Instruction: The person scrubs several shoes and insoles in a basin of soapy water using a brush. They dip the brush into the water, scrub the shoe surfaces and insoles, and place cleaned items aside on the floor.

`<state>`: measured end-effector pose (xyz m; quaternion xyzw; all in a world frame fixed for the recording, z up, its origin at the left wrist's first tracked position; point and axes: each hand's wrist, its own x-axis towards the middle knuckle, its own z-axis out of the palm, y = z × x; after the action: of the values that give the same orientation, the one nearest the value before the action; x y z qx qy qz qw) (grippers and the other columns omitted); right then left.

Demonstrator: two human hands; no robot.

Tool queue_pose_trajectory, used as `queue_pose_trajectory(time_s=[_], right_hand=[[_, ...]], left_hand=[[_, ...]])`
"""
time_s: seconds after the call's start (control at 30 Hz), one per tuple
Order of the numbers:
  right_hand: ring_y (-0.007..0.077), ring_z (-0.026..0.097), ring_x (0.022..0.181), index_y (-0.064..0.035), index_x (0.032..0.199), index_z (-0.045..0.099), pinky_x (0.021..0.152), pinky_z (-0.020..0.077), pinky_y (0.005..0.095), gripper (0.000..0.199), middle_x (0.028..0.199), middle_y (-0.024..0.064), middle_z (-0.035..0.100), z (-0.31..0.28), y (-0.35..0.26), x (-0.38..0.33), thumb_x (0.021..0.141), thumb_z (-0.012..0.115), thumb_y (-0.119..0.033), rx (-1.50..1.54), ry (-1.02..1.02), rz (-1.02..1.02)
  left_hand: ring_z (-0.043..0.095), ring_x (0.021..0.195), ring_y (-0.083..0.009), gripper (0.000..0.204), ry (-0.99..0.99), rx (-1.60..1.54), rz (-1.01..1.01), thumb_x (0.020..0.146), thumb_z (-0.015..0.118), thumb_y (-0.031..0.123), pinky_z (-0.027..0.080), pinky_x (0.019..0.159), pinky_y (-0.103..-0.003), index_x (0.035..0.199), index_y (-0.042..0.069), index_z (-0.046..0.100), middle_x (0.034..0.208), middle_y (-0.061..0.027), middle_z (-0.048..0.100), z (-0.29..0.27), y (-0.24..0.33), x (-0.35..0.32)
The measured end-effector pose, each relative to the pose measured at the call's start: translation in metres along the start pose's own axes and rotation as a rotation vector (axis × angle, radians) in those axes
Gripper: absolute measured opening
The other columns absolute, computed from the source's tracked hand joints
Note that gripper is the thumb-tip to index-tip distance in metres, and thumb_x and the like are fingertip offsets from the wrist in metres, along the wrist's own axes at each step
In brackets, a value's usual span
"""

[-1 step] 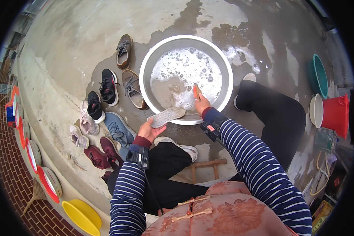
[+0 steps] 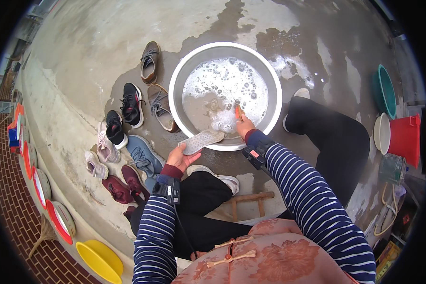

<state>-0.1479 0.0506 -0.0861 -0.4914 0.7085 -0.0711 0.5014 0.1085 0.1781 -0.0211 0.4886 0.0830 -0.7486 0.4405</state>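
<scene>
My left hand [image 2: 180,158] holds a grey shoe insole [image 2: 201,141] flat over the near rim of a large metal basin [image 2: 175,94]. The basin holds soapy, foamy water [image 2: 222,87]. My right hand [image 2: 244,125] reaches over the rim and grips a small orange brush [image 2: 238,112], with its tip in the foam just beyond the insole. Both forearms wear blue and white striped sleeves. I am sitting low, with my knees on either side of the basin.
Several shoes [image 2: 132,104] lie in a row on the wet concrete left of the basin. A teal tub [image 2: 386,92], a white bowl [image 2: 381,132] and a red bucket [image 2: 404,137] stand at the right. A yellow basin [image 2: 99,260] sits lower left, a wooden stool [image 2: 251,203] beneath me.
</scene>
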Motion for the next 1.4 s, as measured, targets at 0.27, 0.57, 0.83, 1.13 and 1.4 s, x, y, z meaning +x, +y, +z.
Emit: queue_pose_trajectory(time_s=[0.27,0.57,0.83,1.13,1.4], right_hand=[[0.0275,0.062,0.099,-0.0133,0.140,0.045,0.081,0.0504,0.0351,0.050,0.106,0.0165,0.065,0.034,-0.007,-0.096,0.093,0.051,-0.027,-0.118,-0.270,-0.584],[0.0287,0.062,0.102,-0.0102,0.134,0.052,0.089,0.0459,0.0331,0.046,0.112,0.0211,0.064,0.037,-0.037,-0.070,0.091,0.052,-0.027,-0.119,-0.496,-0.263],[0.0283,0.063,0.094,-0.0095,0.128,0.057,0.086,0.0463,0.0358,0.043,0.105,0.0189,0.066,0.040,-0.035,-0.034,0.089,0.055,-0.028,-0.407,-0.515,-0.283],[0.0326,0.063,0.087,-0.0131,0.132,0.054,0.084,0.0481,0.0389,0.048,0.099,0.0193,0.066,0.039,-0.039,-0.048,0.087,0.054,-0.030,-0.460,-0.410,-0.349],[0.0236,0.063,0.067,-0.0123,0.128,0.056,0.053,0.0498,0.0336,0.042,0.088,0.0128,0.066,-0.002,-0.004,-0.007,0.090,0.052,-0.030,-0.205,-0.308,-0.091]], left_hand=[[0.050,0.119,-0.0424,0.039,0.072,0.041,0.071,0.097,0.031,0.004,0.047,0.097,-0.057,0.135,-0.005,0.030,0.133,-0.0254,0.044,-0.012,0.005,-0.004],[0.051,0.118,-0.0419,0.037,0.147,0.060,0.068,0.096,0.032,0.001,0.047,0.098,-0.057,0.133,-0.006,0.035,0.131,-0.0248,0.046,-0.008,0.012,-0.015],[0.050,0.119,-0.0398,0.037,0.132,0.129,0.113,0.094,0.031,-0.001,0.048,0.097,-0.054,0.131,-0.008,0.035,0.130,-0.0240,0.047,-0.009,0.015,-0.013],[0.049,0.121,-0.0390,0.037,0.144,0.103,0.128,0.094,0.032,-0.001,0.047,0.099,-0.054,0.130,-0.007,0.037,0.131,-0.0235,0.046,-0.010,0.016,-0.010],[0.048,0.124,-0.0347,0.039,0.085,0.098,0.151,0.100,0.034,0.009,0.043,0.104,-0.048,0.137,-0.001,0.038,0.135,-0.0209,0.045,-0.004,0.016,-0.015]])
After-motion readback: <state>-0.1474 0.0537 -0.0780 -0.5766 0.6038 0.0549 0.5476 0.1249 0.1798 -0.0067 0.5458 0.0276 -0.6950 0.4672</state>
